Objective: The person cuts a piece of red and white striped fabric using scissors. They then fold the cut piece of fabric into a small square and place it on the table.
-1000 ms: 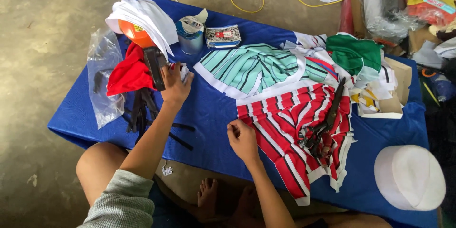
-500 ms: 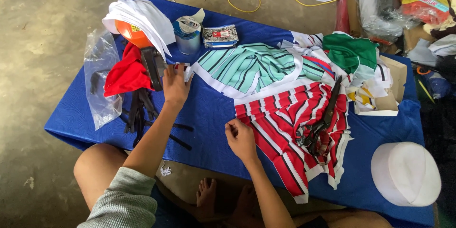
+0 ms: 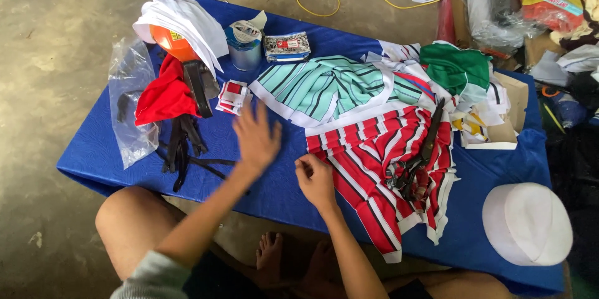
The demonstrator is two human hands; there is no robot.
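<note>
Scissors [image 3: 415,162] lie on the striped cloth [image 3: 374,168], right of both hands, atop the table [image 3: 274,193].

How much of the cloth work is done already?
Looks done: the red striped cloth and green striped cloth lie spread on the blue table, with the scissors laid on the red one. In hand: the right hand curls at the red cloth's edge, and the left hand hovers open. Left: the black straps lie untouched.
</note>
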